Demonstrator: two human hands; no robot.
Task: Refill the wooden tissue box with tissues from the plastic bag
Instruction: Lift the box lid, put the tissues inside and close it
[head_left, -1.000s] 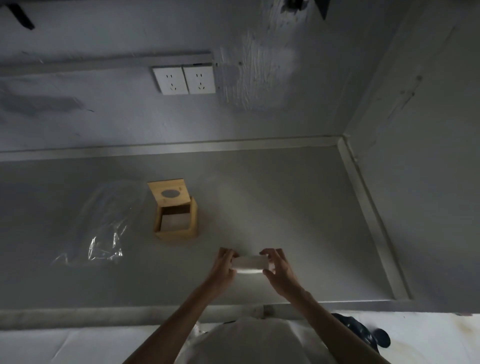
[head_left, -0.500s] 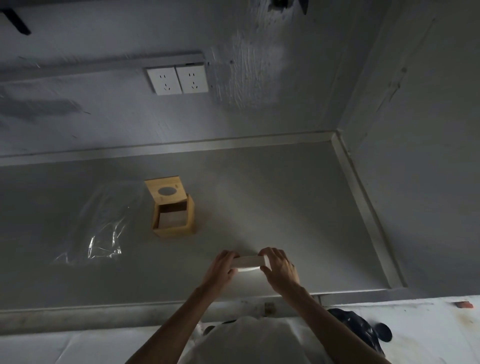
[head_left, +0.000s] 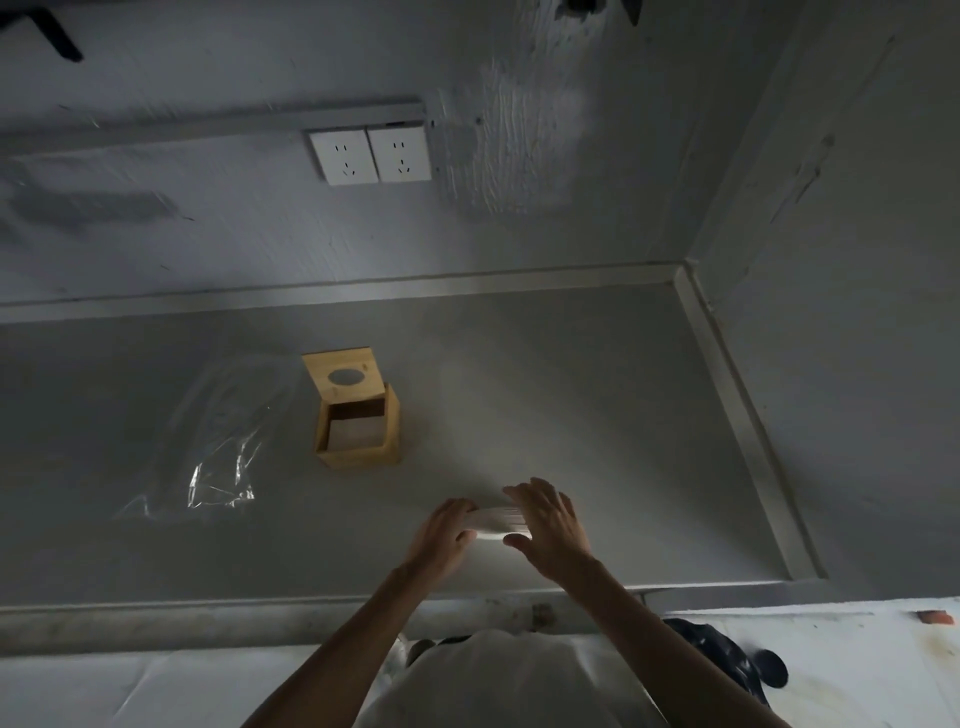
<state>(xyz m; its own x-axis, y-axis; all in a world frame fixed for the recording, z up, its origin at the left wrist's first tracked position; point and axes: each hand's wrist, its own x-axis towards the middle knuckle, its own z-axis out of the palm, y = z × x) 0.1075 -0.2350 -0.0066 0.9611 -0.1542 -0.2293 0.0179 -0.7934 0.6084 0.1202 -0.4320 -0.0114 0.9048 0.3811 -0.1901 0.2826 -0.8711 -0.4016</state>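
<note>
The wooden tissue box (head_left: 358, 452) stands on the grey counter, its lid (head_left: 344, 375) with an oval hole swung up at the back; the inside looks pale. A crumpled clear plastic bag (head_left: 221, 447) lies left of it. Near the counter's front edge a white stack of tissues (head_left: 493, 521) is held between both hands. My left hand (head_left: 444, 535) grips its left end. My right hand (head_left: 550, 525) covers its right end, fingers over the top and thumb below. The stack is well to the front right of the box.
The counter (head_left: 571, 389) has a raised rim at the back and right, against grey walls. Two white sockets (head_left: 371, 154) sit on the back wall. A dark object (head_left: 727, 660) lies on the white floor covering below the front edge.
Both hands with the tissue stack have stayed near the front edge; the right hand's fingers have spread further over the top of the stack. The view has shifted slightly.
</note>
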